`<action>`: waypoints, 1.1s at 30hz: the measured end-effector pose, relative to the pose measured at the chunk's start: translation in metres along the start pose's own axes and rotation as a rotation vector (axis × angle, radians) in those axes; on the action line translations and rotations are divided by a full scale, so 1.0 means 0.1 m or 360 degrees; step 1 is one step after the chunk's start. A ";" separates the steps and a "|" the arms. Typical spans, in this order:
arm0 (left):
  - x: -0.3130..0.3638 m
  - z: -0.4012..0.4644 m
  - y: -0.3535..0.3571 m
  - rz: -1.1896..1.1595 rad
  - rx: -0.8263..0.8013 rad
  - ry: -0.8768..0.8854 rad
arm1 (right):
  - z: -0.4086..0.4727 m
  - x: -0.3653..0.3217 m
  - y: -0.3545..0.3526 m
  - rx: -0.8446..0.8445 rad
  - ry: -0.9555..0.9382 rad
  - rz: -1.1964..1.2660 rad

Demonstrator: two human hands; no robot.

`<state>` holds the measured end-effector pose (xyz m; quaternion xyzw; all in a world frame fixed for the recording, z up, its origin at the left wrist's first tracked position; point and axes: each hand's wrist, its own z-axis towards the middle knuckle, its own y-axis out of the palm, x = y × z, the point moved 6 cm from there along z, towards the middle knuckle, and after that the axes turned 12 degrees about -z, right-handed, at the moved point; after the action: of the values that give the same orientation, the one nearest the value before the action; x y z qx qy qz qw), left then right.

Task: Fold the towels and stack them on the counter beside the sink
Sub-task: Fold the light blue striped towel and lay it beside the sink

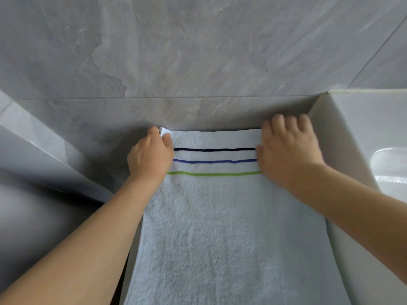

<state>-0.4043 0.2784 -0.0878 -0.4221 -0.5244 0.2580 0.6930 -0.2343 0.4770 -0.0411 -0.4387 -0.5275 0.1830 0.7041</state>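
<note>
A white towel (211, 221) with a black, a blue and a green stripe near its far end lies flat on the counter, its far edge against the wall. My left hand (149, 159) pinches the towel's far left corner between thumb and fingers. At the far right corner my right hand (288, 150) rests on the towel, fingers bent over the edge; whether it grips the cloth is hidden.
A white sink (361, 137) rises directly right of the towel. The grey tiled wall (198, 62) stands straight behind. A grey ledge (44, 155) runs diagonally on the left, with a dark gap below it.
</note>
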 end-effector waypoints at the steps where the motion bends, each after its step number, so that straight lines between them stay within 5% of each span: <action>1: 0.01 -0.02 0.00 0.0004 0.0009 -0.0009 | -0.07 -0.13 -0.03 0.0072 -0.0128 0.0139; 4: 0.03 -0.06 -0.04 -0.0042 0.0005 -0.0074 | -0.25 -0.43 0.08 -0.0070 -0.0438 0.0585; 8: 0.19 -0.19 -0.18 -0.0015 0.0175 0.0066 | -0.31 -0.48 0.38 -0.0144 -0.0287 0.0938; 10: 0.44 -0.41 -0.14 -0.0050 0.0210 0.0433 | -0.29 -0.49 0.42 -0.0101 -0.0270 0.0968; 12: 0.64 -0.64 0.09 -0.0116 -0.0066 0.0731 | -0.27 -0.48 0.44 -0.0089 -0.0254 0.0987; 15: 0.50 -0.78 0.42 0.0082 -0.0506 0.0664 | -0.27 -0.48 0.46 -0.0086 -0.0256 0.0971; 22: 0.05 -0.62 0.18 0.0493 -0.0582 0.0349 | -0.28 -0.47 0.44 -0.0083 -0.0233 0.0959; 27: 0.38 -1.53 0.14 0.0216 -0.0579 0.0853 | -0.27 -0.47 0.45 -0.0085 -0.0213 0.0937; 33: 0.13 -1.72 0.23 0.0295 -0.0601 0.0855 | -0.28 -0.49 0.45 -0.0066 -0.0216 0.0932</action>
<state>-0.2360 0.2466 -0.1171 -0.6418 -0.3210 0.0977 0.6896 -0.2177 0.4548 -0.1079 -0.5733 -0.4282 0.3963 0.5753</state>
